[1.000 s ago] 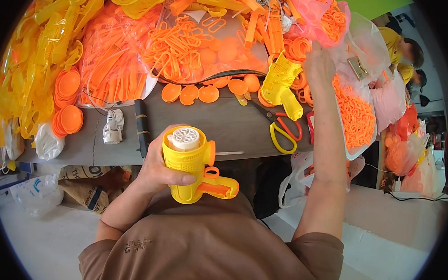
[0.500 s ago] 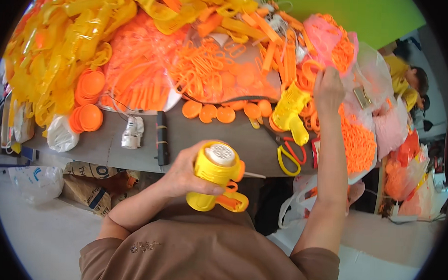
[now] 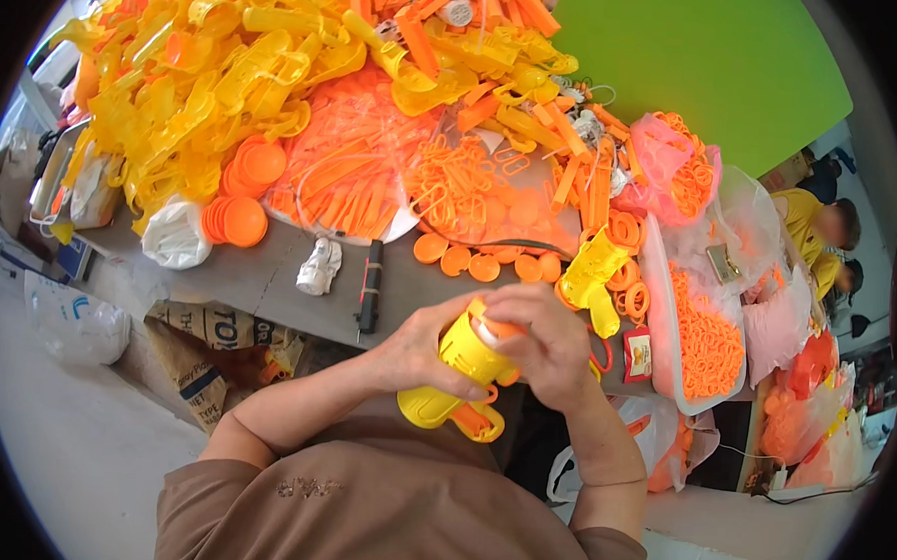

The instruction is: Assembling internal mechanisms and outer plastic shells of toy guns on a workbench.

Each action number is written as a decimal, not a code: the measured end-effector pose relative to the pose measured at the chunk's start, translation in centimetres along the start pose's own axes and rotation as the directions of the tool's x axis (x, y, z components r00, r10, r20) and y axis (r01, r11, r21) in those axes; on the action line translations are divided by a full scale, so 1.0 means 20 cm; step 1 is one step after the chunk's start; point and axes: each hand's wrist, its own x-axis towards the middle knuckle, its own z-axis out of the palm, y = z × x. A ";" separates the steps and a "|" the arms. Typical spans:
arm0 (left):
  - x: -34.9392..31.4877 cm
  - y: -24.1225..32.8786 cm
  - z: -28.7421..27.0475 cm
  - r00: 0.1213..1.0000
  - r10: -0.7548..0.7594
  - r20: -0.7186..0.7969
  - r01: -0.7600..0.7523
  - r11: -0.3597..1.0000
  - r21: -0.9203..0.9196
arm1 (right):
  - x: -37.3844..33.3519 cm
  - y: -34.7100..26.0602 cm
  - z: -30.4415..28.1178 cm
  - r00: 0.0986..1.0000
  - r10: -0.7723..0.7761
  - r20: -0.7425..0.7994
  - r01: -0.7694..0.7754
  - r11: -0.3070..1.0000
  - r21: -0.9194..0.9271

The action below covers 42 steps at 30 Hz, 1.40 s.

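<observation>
Above my lap, my left hand (image 3: 423,351) wraps round a yellow plastic housing (image 3: 428,406), a barrel with a handle and orange parts on its side. A sliver of a white insert (image 3: 484,334) shows at the barrel's upper end. My right hand (image 3: 548,342) is closed over that end, its fingers on an orange ring (image 3: 504,329); they partly hide it, and I cannot tell how far it sits on the barrel. Another yellow housing (image 3: 591,276) lies on the table beyond my right hand, beside several loose orange rings (image 3: 628,230).
Yellow shells (image 3: 217,80) are heaped at the far left of the grey table (image 3: 268,290). Nearer lie orange discs (image 3: 239,221), a white motor-like part (image 3: 319,266) and a black tool (image 3: 370,287). Scissors (image 3: 601,355) are half hidden; a tub (image 3: 673,375) of orange pieces stands right. Another person (image 3: 806,226) is at far right.
My right hand has come back from the loose rings to the barrel's end, bringing an orange ring. My left hand still grips the housing, now tilted. The view has shifted.
</observation>
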 end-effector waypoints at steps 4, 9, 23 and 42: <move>-0.04 0.04 0.01 0.992 0.088 -0.088 -0.084 0.995 0.047 | -0.06 0.05 0.01 0.960 0.279 0.034 -0.277 0.918 0.284; -0.11 0.05 0.03 0.984 0.108 -0.142 -0.097 0.992 0.078 | -0.08 -0.04 0.10 0.943 0.299 0.150 -0.334 0.858 0.390; -0.19 0.01 0.04 0.997 -0.057 -0.045 0.054 0.997 -0.062 | -0.15 0.01 0.12 0.951 0.172 0.257 -0.266 0.879 0.396; -0.17 -0.05 -0.02 0.983 -0.178 0.053 0.185 0.962 -0.203 | 0.03 0.13 0.04 0.774 -0.015 0.633 -0.372 0.798 0.474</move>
